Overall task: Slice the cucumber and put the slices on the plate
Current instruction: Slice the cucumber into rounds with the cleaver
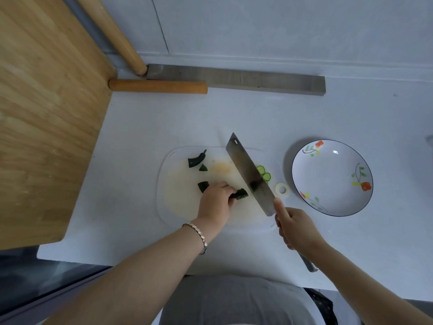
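Nearest the viewer, the right hand [296, 227] is closed around the handle of a cleaver [249, 174], whose blade runs diagonally away to the upper left, raised over the white cutting board [178, 202] on the desk [328, 249]. The left hand [216, 200] pinches the dark green cucumber [240, 194], long axis lying roughly left to right, cut end pointing right toward the blade. Beyond the blade lie cucumber slices [263, 172]; trimmed cucumber ends [198, 159] sit at the board's far left, and the flowered plate [331, 178] stands right of the board.
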The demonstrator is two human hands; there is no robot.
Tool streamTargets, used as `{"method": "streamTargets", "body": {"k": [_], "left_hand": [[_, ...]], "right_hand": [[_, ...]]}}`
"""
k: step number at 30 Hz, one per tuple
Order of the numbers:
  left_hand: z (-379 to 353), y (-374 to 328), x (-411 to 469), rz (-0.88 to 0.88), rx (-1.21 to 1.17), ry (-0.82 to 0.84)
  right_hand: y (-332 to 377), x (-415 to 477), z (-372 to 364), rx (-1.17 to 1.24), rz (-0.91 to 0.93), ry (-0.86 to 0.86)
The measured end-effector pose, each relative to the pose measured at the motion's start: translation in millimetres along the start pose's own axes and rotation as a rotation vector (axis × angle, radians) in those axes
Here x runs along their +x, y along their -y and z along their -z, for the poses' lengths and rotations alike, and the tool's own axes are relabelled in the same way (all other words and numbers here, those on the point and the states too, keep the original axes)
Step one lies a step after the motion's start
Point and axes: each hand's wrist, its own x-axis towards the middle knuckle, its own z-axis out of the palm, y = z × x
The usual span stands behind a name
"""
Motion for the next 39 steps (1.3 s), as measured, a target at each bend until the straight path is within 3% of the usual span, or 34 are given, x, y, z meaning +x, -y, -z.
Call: {"method": "streamTargets", "body": {"k": [12,21,34,39], "left_hand": [[0.8,-3.5,-0.8,0.037,0.012,0.014],[1.9,-3.7,0.0,0.064,0.018,0.017],[1.8,-4.6,-0.5,0.084,0.022,0.021],[3.7,-5.2,0.6,0.112,0.020,0.026]], "right_hand": [[-1.8,4.8,-10.5,-0.181,0.055,-0.015],[-1.6,-0.8,-6.8,-0.112,0.037,-0.018],[4.2,4.8,-17.3,-0.240,0.057,-0.026],[4.7,4.0,-15.4,-0.152,0.028,-0.009]]}}
